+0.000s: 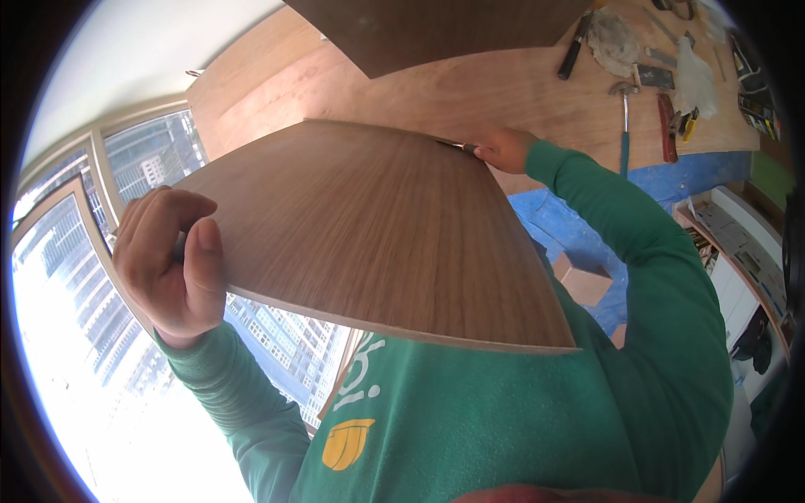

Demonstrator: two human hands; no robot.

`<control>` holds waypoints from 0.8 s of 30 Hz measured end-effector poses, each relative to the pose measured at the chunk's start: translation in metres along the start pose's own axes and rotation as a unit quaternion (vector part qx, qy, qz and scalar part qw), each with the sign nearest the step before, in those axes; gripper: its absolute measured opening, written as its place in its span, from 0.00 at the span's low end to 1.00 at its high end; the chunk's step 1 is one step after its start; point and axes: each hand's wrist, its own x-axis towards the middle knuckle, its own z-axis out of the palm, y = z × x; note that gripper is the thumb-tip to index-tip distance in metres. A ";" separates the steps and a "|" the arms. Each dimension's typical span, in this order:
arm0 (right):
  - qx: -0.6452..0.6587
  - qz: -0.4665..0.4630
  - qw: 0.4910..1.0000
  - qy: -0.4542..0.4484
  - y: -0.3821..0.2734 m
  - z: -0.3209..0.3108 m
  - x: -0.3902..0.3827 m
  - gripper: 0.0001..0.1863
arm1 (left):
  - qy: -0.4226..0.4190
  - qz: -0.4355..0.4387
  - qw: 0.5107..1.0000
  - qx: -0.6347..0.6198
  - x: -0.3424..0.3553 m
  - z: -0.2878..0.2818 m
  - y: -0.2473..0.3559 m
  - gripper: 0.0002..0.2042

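A brown wood-grain panel lies tilted in front of my chest, its near edge close to my green shirt. My left hand grips its left edge, thumb on top and fingers curled round the side. At the far right corner, my right hand is closed round a slim tool with a thin, pointed blade and a reddish-dark handle. The blade runs along the panel's far edge; its exact kind is too small to tell. My right fingers partly hide the handle.
Behind the panel stretches a wooden worktable, with another dark board on it. Toward the right lie a hammer, a black-handled tool, red pliers-like tool and plastic bag. Blue sheeting bears a cardboard box. Windows stand left.
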 end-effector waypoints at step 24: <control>0.249 0.142 0.958 0.027 0.013 -0.045 -0.083 0.14 | 0.080 0.060 0.995 0.030 -0.001 0.005 0.005 0.20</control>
